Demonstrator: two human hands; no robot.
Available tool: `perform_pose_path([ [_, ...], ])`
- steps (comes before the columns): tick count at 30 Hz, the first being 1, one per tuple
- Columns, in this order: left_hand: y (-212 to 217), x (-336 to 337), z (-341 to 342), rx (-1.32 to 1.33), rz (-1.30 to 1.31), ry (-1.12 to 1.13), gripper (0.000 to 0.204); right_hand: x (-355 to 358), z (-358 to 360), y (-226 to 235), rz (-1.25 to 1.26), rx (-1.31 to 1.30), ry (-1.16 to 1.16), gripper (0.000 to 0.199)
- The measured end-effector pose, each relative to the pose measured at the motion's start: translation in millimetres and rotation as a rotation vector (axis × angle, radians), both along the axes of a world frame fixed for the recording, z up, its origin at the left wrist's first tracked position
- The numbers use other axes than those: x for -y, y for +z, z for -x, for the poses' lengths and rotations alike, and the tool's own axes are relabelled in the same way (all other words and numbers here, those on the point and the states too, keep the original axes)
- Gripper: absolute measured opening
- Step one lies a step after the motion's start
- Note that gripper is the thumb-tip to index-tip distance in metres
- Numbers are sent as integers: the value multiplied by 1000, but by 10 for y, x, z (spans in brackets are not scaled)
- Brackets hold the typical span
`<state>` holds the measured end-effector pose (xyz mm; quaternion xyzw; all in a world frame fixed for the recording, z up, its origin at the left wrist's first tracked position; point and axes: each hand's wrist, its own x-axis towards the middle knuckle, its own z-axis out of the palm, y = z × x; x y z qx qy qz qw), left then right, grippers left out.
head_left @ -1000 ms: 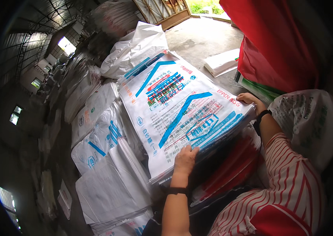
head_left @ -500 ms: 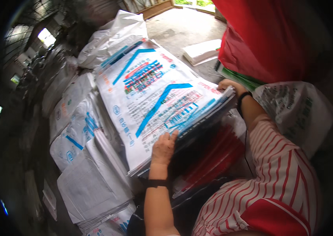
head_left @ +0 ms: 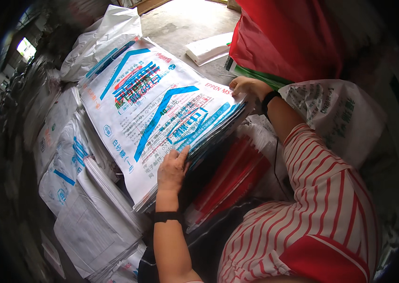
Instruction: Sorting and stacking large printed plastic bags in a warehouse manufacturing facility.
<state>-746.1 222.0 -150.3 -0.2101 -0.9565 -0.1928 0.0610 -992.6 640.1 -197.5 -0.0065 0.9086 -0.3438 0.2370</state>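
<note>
A thick stack of flat white woven sacks [head_left: 143,108] with blue and red print lies in front of me. My left hand [head_left: 173,167] grips the stack's near edge, thumb on top and fingers around the layers. My right hand [head_left: 246,87] holds the stack's right corner, fingers curled over its edge. Both wrists wear black bands. Under the stack's near edge lie flat sacks with red stripes [head_left: 230,177].
More white sacks with blue print [head_left: 67,160] are piled to the left, and a stuffed white bag [head_left: 103,35] sits beyond the stack. A large red bag [head_left: 289,37] and a filled white sack [head_left: 338,118] stand at the right. A folded white bundle [head_left: 209,47] lies on the concrete floor.
The view has shifted, so the stack sits lower and more to the left in frame. Both hands keep their hold on the stack's near edge and right corner.
</note>
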Motion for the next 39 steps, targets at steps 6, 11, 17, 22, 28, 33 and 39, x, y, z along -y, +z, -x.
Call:
perform_pose_path([
  [6, 69, 570, 136, 174, -386, 233, 47, -48, -152, 211, -277, -487, 266, 31],
  [11, -375, 1751, -220, 374, -428, 847, 66, 397, -124, 561, -317, -67, 133, 32],
  [17, -385, 1759, -556, 943, -1173, 821, 76, 546, -8, 412, -161, 477, 78, 53],
  [22, -438, 1768, -551, 905, -1076, 806, 84, 660, -25, 643, -377, 489, 269, 61],
  [28, -89, 1781, -555, 871, -1280, 1047, 79, 575, 134, 869, -519, 409, 130, 59],
  [33, -557, 1764, -477, 931, -998, 844, 77, 835, 169, 481, -392, 532, -134, 78],
  [39, 20, 1998, -297, 880, -840, 984, 82, 820, 414, 480, -437, 339, 55, 62],
])
